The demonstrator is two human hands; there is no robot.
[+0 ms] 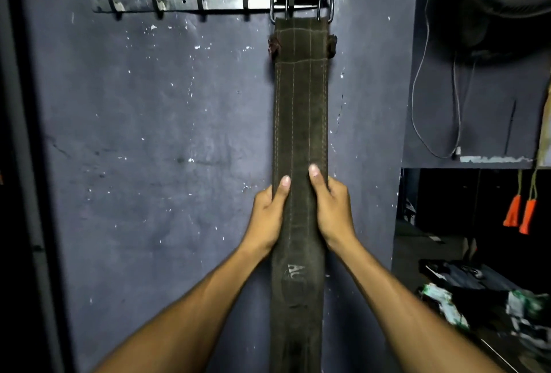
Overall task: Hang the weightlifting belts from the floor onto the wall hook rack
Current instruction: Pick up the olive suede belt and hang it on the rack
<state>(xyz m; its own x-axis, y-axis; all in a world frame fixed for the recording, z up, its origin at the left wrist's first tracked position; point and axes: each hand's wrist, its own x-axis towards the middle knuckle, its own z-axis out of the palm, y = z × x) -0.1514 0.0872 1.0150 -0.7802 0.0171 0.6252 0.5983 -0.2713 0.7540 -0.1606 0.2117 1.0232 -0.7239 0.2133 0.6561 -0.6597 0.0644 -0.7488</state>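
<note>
My left hand (268, 217) and right hand (332, 211) each pinch the belt (301, 110) edges, steadying it; buckle (301, 4) hooked on rack (185, 1) at twelve o'clock.

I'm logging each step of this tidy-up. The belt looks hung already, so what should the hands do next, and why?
Probably let go. The belt hangs straight down the wall, its buckle caught on the right end of the hook rack. The left hand and right hand only grip its edges midway down, so opening both would show whether it holds by itself.
</note>
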